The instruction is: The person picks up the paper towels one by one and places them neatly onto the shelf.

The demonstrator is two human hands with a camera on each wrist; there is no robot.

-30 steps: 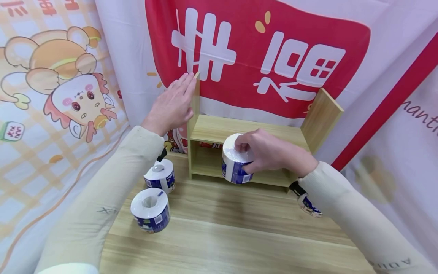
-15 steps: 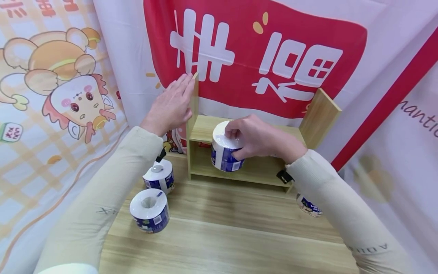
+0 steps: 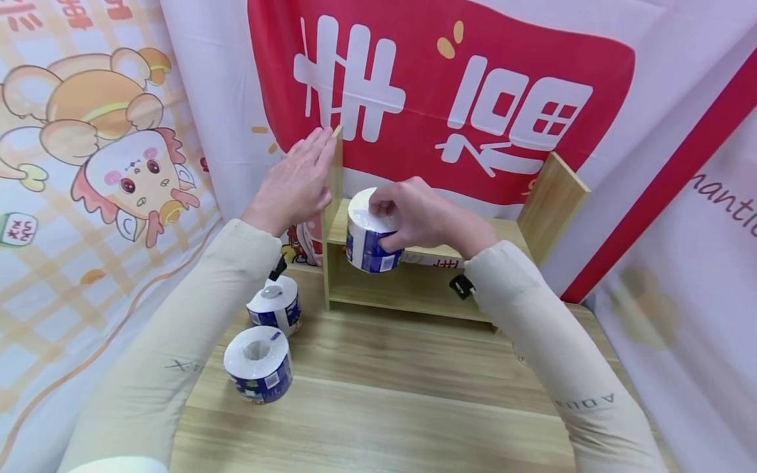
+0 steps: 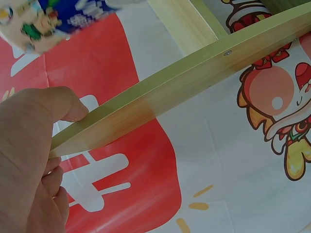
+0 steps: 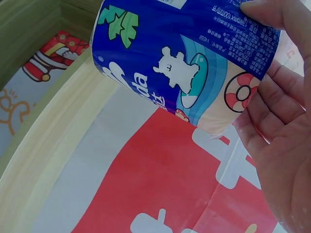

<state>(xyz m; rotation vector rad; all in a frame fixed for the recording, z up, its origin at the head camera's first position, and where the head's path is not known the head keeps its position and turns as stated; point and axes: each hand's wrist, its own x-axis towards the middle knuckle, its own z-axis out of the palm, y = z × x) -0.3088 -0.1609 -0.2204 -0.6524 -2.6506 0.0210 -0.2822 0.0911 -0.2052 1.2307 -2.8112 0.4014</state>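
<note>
Near the left edge of the desk (image 3: 378,427), beside the left sleeve (image 3: 154,355), two paper rolls stood upright. The near roll (image 3: 263,381) turned its white top and open core upward; the far roll (image 3: 290,315) stood just beyond it, and whether the two touched could not be told.

Farther over the desk, the right sleeve (image 3: 520,315) led to the right hand (image 3: 422,213), which gripped the held roll (image 3: 367,253). That made three rolls clearly showing, each in blue printed wrapping. Its fingers bent over the white top while the thumb pressed the blue side, the gap between them filled by the roll; how far the fingertips went into the core was hidden. The roll hung in the air, before the left part of the upper board (image 3: 503,230).

Toward the desk's far edge stood one wooden shelf unit, made up of two boards, the upper one and the lower board (image 3: 408,299), and two uprights, the left side panel (image 3: 334,171) and the right side panel (image 3: 550,203). High on the left one, the left hand (image 3: 296,180) held on, thumb and fingers parted only by the wood between them.

Behind everything hung one red banner (image 3: 428,66) with white characters.
</note>
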